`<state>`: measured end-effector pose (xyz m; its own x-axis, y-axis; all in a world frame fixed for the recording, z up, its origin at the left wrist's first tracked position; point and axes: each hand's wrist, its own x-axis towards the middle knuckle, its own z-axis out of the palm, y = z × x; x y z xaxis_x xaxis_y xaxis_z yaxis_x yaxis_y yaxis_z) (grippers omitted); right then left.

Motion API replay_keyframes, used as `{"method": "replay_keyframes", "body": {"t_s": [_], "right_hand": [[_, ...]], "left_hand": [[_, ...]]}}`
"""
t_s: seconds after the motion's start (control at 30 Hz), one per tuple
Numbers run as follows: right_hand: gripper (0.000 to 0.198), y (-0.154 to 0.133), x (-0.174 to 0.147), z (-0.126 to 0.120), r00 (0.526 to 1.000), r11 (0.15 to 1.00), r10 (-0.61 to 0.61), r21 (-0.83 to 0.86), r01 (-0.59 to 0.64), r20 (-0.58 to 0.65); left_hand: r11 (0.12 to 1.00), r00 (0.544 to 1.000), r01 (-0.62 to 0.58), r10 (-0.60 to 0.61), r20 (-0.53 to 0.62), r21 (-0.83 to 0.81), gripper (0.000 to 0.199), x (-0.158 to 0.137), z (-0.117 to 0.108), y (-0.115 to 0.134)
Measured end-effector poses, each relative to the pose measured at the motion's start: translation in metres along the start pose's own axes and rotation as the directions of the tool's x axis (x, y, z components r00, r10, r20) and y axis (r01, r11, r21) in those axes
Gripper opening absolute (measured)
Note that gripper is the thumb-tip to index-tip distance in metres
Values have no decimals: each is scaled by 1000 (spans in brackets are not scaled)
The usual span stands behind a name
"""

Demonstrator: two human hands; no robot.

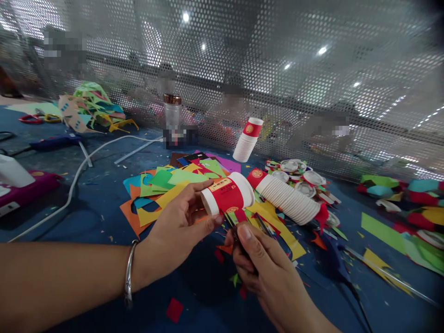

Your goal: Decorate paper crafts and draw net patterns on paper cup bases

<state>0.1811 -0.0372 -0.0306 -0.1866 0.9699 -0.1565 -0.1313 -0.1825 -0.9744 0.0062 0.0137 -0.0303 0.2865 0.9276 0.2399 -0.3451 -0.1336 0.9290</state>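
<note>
My left hand (pixel 173 226), a silver bangle on its wrist, grips a red and white paper cup (pixel 231 196) from its left side, fingers and thumb around the end. The cup lies tipped sideways in the air above the colored paper (pixel 163 185). In my right hand (pixel 263 261) is a pair of scissors (pixel 229 219), fingers closed round the handles. Its blades point up and left at the cup's lower side; whether they touch or cut it, I cannot tell. To the right lies a long stack of nested paper cups (pixel 287 196).
Another cup stack (pixel 247 138) stands leaning near the perforated metal screen (pixel 215 60). Cup bottoms and scraps (pixel 305 178) lie behind. A glue gun (pixel 335 259) is at right, another (pixel 55 142) at left beside a white cable (pixel 78 180). A brown-lidded bottle (pixel 172 113) stands farther back.
</note>
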Motion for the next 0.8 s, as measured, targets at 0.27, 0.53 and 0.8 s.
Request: {"method": "replay_keyframes", "body": {"t_s": [0.27,0.53,0.8], "right_hand": [[48,0,-1,1,999,1000,31,7,-31,-22],[46,-2,-1,4,999,999,32,14,-32,-10],[46,-1,-1,5,999,998,50,28,-50,-9]], "left_hand": [[997,999,-9,12,-42,75,56,2,-5,-3],[992,999,-18,22,-29,123,50,0,-6,-3],[984,995,-80,89,-50,160,43,-3,-4,-2]]}}
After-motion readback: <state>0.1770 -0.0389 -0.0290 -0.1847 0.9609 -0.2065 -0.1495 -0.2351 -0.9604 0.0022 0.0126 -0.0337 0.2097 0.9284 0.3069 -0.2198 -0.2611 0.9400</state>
